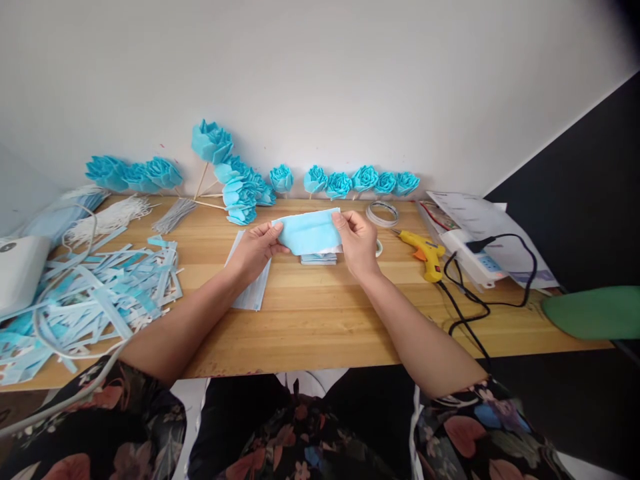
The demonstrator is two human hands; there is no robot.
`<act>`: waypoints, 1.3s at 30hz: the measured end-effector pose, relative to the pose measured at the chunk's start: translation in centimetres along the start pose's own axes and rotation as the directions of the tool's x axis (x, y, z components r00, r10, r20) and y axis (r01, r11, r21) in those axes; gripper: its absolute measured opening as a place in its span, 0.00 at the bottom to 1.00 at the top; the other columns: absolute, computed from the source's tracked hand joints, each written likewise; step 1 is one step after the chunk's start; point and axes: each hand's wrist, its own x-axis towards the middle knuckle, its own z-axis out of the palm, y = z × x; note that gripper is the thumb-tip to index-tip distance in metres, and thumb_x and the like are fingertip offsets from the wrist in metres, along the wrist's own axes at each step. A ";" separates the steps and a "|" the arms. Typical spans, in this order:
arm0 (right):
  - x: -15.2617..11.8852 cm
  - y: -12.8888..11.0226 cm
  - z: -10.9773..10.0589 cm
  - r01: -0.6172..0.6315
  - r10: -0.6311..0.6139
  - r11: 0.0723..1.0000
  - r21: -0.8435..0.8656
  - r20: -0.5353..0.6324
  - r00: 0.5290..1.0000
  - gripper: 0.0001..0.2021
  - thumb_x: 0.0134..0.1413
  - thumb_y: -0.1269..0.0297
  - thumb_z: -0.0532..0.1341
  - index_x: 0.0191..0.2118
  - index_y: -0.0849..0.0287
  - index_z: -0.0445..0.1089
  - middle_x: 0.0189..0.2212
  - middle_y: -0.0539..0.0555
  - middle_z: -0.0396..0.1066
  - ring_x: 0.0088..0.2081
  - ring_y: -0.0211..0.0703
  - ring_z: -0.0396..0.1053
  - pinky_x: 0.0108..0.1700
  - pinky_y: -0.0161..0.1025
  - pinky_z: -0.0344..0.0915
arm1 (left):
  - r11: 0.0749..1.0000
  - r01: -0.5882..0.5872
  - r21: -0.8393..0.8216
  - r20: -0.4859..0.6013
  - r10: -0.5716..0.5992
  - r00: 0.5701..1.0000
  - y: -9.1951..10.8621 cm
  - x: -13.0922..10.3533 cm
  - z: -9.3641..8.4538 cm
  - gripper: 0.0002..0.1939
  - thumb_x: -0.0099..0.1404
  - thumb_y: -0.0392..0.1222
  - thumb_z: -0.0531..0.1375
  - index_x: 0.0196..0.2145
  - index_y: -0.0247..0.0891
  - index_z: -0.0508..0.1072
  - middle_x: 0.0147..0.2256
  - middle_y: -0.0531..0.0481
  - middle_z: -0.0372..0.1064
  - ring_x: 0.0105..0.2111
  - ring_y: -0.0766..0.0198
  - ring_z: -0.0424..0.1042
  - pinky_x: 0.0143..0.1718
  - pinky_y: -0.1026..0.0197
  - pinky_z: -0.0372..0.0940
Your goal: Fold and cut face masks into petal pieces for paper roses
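Observation:
A light blue piece of fabric (311, 233) with a white underside is stretched between both hands above the wooden table. My left hand (259, 248) pinches its left end between thumb and fingers. At the upper right corner, my right hand (357, 241) grips it the same way. Just below the fabric lies a small folded stack (319, 259) of pale blue pieces, partly hidden by it. A flat pleated blue sheet (253, 290) rests on the table beside my left wrist, partly covered by the hand and forearm.
Blue fabric flowers (240, 193) line the wall. Cut strips (110, 293) pile up at left near a white device (20, 273). At right are a yellow glue gun (424, 252), a power strip (475, 260) with black cables, a tape roll (383, 213) and a green object (593, 313).

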 end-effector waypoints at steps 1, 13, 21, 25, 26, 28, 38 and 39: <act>0.0 0.0 0.0 0.005 -0.005 1.000 -0.005 0.002 1.000 0.19 0.55 0.47 0.62 0.26 0.58 0.67 0.21 0.46 0.60 0.25 0.35 0.54 0.27 0.34 0.53 | 1.000 0.001 -0.008 0.003 -0.001 1.000 0.0 0.0 0.0 0.16 0.56 0.50 0.69 0.29 0.32 0.75 0.27 0.51 0.71 0.26 0.69 0.70 0.27 0.66 0.70; 0.2 -0.1 -0.3 0.024 -0.025 1.000 0.018 0.068 0.997 0.19 0.55 0.46 0.62 0.26 0.57 0.67 0.21 0.46 0.58 0.24 0.34 0.53 0.26 0.34 0.51 | 1.000 0.007 -0.007 0.132 -0.006 0.991 0.5 -0.3 0.6 0.19 0.58 0.55 0.66 0.35 0.35 0.76 0.28 0.49 0.72 0.26 0.66 0.68 0.27 0.64 0.64; -0.2 -1.3 -0.5 0.075 -0.064 0.996 -0.036 0.245 0.967 0.18 0.54 0.48 0.62 0.26 0.57 0.68 0.19 0.46 0.59 0.23 0.34 0.53 0.26 0.35 0.52 | 0.882 -0.277 0.380 0.032 0.287 0.957 1.6 -0.6 0.2 0.19 0.64 0.53 0.62 0.47 0.40 0.75 0.45 0.46 0.75 0.49 0.57 0.70 0.52 0.58 0.62; -0.9 -1.7 -0.2 0.093 -0.086 0.996 -0.003 0.350 0.933 0.18 0.54 0.48 0.63 0.25 0.57 0.68 0.19 0.46 0.58 0.22 0.33 0.53 0.26 0.35 0.52 | 0.837 -0.272 0.474 0.196 0.202 0.960 2.0 -1.4 0.8 0.21 0.60 0.52 0.66 0.48 0.39 0.76 0.47 0.45 0.75 0.51 0.54 0.70 0.52 0.57 0.61; -1.0 -1.7 -0.1 0.087 -0.083 0.996 0.005 0.365 0.927 0.18 0.53 0.47 0.64 0.25 0.57 0.68 0.19 0.46 0.58 0.22 0.33 0.53 0.25 0.34 0.52 | 0.834 -0.243 0.496 0.225 0.148 0.963 1.9 -1.5 0.9 0.20 0.59 0.51 0.66 0.45 0.38 0.78 0.44 0.45 0.76 0.47 0.55 0.71 0.49 0.58 0.63; -1.0 -1.5 -0.1 0.066 -0.073 0.997 0.029 0.375 0.924 0.20 0.53 0.45 0.64 0.25 0.58 0.70 0.20 0.46 0.60 0.23 0.34 0.55 0.25 0.34 0.53 | 0.837 -0.165 0.522 0.243 0.039 0.969 1.6 -1.5 0.9 0.17 0.57 0.52 0.67 0.36 0.35 0.79 0.35 0.47 0.76 0.37 0.59 0.72 0.38 0.61 0.64; -0.7 0.0 0.0 -0.143 0.018 0.954 0.264 0.424 0.906 0.26 0.60 0.38 0.52 0.31 0.57 0.72 0.21 0.50 0.68 0.23 0.37 0.64 0.28 0.36 0.63 | 0.979 -0.022 0.205 -0.024 0.028 0.999 0.9 -0.7 0.6 0.22 0.51 0.55 0.70 0.33 0.33 0.76 0.29 0.50 0.75 0.27 0.65 0.71 0.31 0.62 0.66; -0.8 -0.1 0.0 -0.125 -0.001 0.957 0.261 0.436 0.900 0.26 0.61 0.39 0.52 0.29 0.57 0.71 0.21 0.50 0.68 0.23 0.37 0.65 0.28 0.36 0.63 | 0.982 -0.021 0.186 -0.025 0.026 0.999 0.8 -0.6 0.6 0.21 0.51 0.55 0.70 0.33 0.33 0.76 0.29 0.50 0.75 0.26 0.65 0.71 0.31 0.62 0.66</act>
